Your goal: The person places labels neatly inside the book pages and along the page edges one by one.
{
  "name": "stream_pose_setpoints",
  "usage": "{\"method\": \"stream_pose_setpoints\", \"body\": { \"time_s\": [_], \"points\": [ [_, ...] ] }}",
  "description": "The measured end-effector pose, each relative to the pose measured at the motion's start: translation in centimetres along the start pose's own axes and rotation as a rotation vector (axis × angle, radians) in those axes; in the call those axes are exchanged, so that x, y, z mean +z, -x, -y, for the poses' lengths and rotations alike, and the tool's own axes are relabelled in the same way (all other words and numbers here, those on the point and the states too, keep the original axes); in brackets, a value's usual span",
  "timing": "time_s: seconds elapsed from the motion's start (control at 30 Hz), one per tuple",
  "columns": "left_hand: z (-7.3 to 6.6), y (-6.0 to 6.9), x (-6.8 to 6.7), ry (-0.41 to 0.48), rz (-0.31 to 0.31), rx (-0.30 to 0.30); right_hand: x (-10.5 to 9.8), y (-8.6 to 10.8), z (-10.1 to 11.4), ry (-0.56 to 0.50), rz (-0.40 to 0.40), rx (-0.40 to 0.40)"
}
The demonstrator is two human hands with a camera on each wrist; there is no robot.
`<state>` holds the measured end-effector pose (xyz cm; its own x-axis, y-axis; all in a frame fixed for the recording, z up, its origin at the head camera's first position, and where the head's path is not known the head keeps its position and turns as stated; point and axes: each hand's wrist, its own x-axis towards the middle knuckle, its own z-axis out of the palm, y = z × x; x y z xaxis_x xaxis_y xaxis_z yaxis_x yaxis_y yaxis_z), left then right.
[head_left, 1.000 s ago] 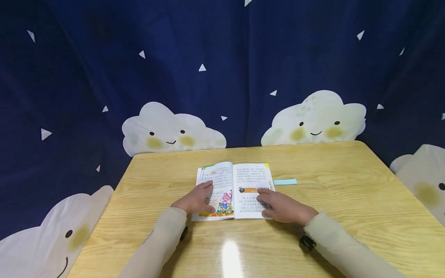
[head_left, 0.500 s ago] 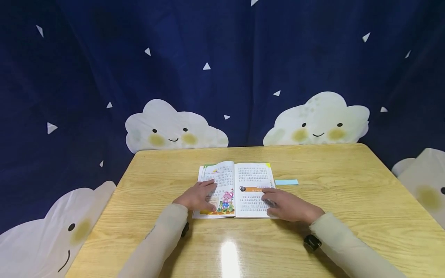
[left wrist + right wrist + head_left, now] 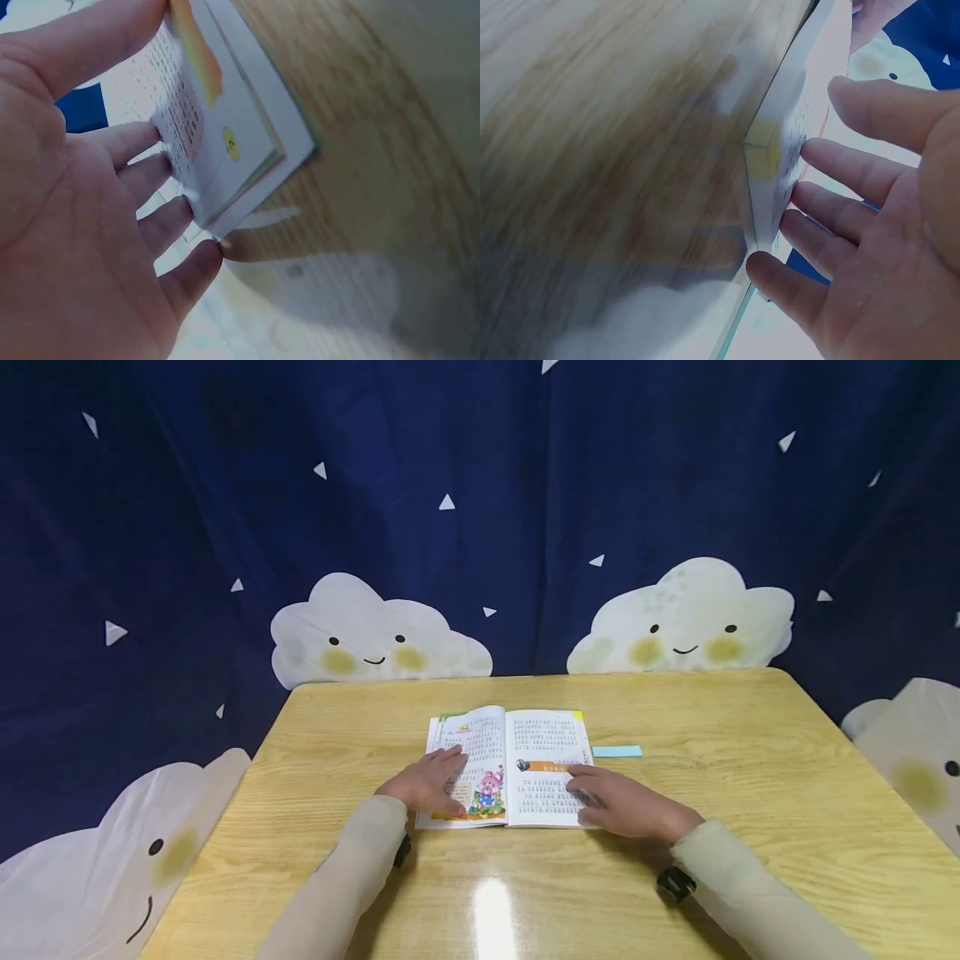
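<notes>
An open book (image 3: 540, 735) lies on the wooden table, its printed pages facing up. A pink cartoon rabbit is drawn low on its left page. My left hand (image 3: 426, 783) rests on the left page, its fingers spread and touching the paper; the left wrist view shows the fingertips along the page edge (image 3: 247, 180). On the right page's outer side rests my right hand (image 3: 626, 803), fingers lightly bent. In the right wrist view its fingertips touch the page near a yellow corner mark (image 3: 763, 150). Neither hand grips anything.
A light-blue paper strip (image 3: 617, 751) lies just right of the book. The wooden table (image 3: 337, 727) extends around it. Behind hangs a dark blue curtain (image 3: 375, 485) with white clouds and triangles.
The head view has shifted slightly. My right hand has slid a little to the right along the page. The left hand stays in place and the book remains open at the same pages.
</notes>
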<state>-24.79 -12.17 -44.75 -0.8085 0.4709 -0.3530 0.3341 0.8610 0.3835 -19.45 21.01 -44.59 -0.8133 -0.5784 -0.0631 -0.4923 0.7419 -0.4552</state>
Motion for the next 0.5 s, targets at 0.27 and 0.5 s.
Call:
{"method": "stream_pose_setpoints", "body": {
  "time_s": [0.27, 0.5],
  "points": [
    [-0.3, 0.1, -0.5, 0.005, 0.056, -0.016, -0.3, 0.0, -0.2, 0.018, -0.009, -0.022],
    [-0.3, 0.1, -0.4, 0.006, 0.047, -0.026, -1.9, 0.2, -1.2, 0.035, -0.099, 0.021]
  ]
}}
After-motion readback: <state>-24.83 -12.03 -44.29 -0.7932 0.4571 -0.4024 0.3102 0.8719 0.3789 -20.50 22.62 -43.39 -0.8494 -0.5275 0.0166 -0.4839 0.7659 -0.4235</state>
